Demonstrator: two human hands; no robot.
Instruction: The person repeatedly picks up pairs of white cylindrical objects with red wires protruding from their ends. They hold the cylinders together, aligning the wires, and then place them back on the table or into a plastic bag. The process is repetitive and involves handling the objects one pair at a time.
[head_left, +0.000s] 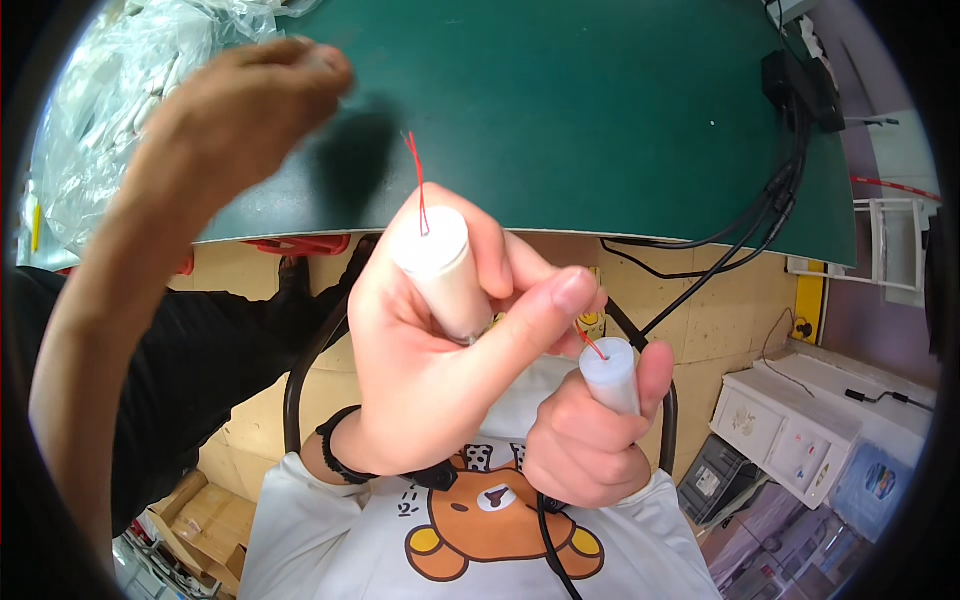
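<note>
My left hand (400, 370) is closed around a white cylinder (455, 290), held tilted in front of my chest. A thin red thread (420, 185) stands up in a loop from the cylinder's end. The same hand's thumb and fingertip pinch together near another red thread (592, 342), which comes out of a smaller, bluish-white tube (612, 378). My right hand (590, 445) wraps its fingers around that tube, just below and right of the left hand. The thread's far end is hidden at the left fingertips.
A green table (560, 110) lies ahead. At left, a co-worker's arm (180, 190) reaches over it near clear plastic bags (110, 100). Black cables (785, 185) hang at the table's right side. A cardboard box (205, 525) and white drawers (790, 430) stand lower down.
</note>
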